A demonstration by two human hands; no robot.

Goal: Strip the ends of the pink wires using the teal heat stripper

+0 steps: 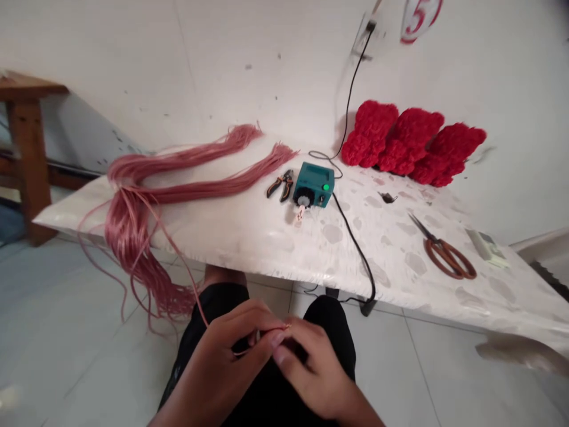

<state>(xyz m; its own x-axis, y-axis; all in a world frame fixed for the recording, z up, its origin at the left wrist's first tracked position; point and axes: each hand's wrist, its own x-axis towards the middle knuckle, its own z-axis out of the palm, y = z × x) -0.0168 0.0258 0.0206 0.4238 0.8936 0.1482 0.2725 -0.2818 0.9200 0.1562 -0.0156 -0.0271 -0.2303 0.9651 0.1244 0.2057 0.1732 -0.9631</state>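
Observation:
My left hand (235, 344) is closed in a pinch on a thin pink cord (189, 270) above my lap. That strand runs back to a large bundle of pink cords (128, 222) hanging over the table's left front edge. Fingertips of my right hand (315, 362) are pinched together against the left ones, at the cord's end. A tiny yellowish bit shows there, too small to name. Beyond my hands on the table stands a teal box-shaped machine (315, 178) with a lit green button and a round front fitting.
Pliers (281, 185) lie left of the machine. On the right of the white table (240, 231) are brown-handled scissors (444, 252), a small pale device (488, 248) and red fluffy bundles (413, 139). A black cable (355, 231) drops over the front edge.

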